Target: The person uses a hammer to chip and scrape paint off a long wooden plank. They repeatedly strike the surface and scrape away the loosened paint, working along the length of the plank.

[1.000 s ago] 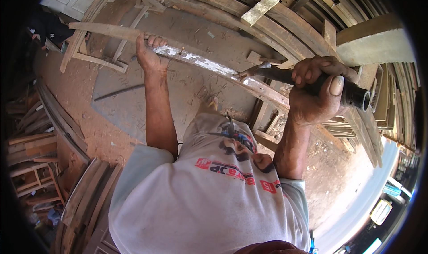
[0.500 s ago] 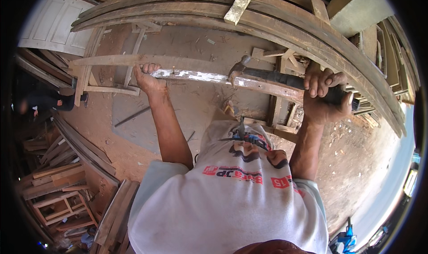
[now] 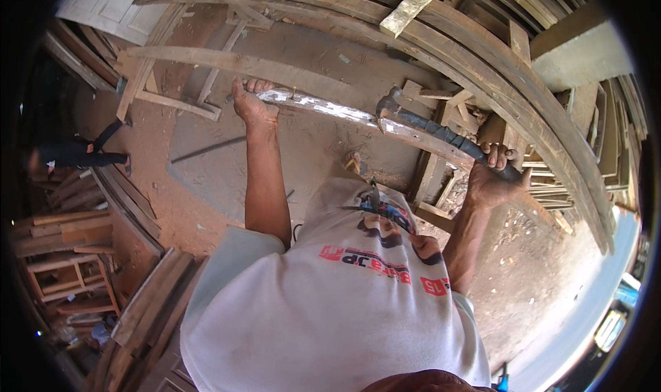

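A long narrow wooden board [image 3: 430, 143] with patchy white paint spans the space in front of me. My left hand [image 3: 256, 105] is closed around its left end. A thin nail [image 3: 294, 92] sticks up from the board not far from that hand. My right hand [image 3: 494, 174] is wrapped around the black handle of a claw hammer [image 3: 441, 132]. The hammer lies along the board, its claw at the board's white-painted stretch. Whether the claw grips a nail there cannot be made out. My right fingers cover the board's right end.
A wooden trestle [image 3: 177, 103] with a plank [image 3: 227, 58] stands at the far left. Long stacked beams [image 3: 475, 44] arch across the far side, a short wood block [image 3: 407, 11] on top. Wood scraps [image 3: 72, 254] lie piled at left. Another person's dark-clothed legs [image 3: 96, 154] show there.
The view has turned and shifted. The board's left end, with my left hand on it, now sits nearer me, apart from the trestle plank. Hammer and right hand have tilted down on the right.
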Action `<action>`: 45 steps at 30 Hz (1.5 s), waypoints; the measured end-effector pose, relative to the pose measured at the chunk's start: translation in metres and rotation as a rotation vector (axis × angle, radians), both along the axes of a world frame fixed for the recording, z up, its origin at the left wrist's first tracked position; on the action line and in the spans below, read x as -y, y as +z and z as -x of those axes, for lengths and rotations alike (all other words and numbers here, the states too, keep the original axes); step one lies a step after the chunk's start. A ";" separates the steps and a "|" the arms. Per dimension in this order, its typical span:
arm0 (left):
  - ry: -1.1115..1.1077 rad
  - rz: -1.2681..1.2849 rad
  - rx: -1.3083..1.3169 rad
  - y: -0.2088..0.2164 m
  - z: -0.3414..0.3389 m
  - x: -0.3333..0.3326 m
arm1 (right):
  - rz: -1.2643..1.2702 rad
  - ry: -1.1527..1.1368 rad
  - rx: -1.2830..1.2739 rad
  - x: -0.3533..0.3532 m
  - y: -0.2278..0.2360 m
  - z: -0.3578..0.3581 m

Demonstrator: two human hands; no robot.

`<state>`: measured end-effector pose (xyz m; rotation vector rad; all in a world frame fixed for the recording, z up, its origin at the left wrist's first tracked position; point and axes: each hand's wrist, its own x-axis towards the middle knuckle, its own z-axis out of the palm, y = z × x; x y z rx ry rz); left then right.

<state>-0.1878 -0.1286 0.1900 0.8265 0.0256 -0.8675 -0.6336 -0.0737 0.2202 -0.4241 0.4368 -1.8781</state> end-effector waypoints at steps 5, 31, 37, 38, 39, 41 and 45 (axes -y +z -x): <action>-0.014 0.092 -0.019 0.002 -0.003 0.002 | 0.228 0.058 -0.316 0.013 0.086 -0.030; -0.073 0.393 0.434 0.152 0.055 0.007 | 0.295 -0.161 -0.378 -0.012 0.198 -0.052; -0.047 0.368 0.498 0.172 0.068 0.008 | 0.258 -0.283 -0.272 -0.007 0.157 0.009; -0.043 0.363 0.493 0.173 0.073 0.008 | 0.284 -0.266 -0.259 -0.005 0.158 0.015; -0.042 0.344 0.494 0.174 0.074 0.003 | 0.295 -0.246 -0.241 -0.012 0.157 0.016; -0.023 0.355 0.520 0.169 0.070 0.001 | 0.290 -0.159 -0.191 -0.017 0.158 0.022; -0.006 0.378 0.547 0.172 0.072 0.005 | 0.293 -0.179 -0.319 -0.023 0.195 -0.021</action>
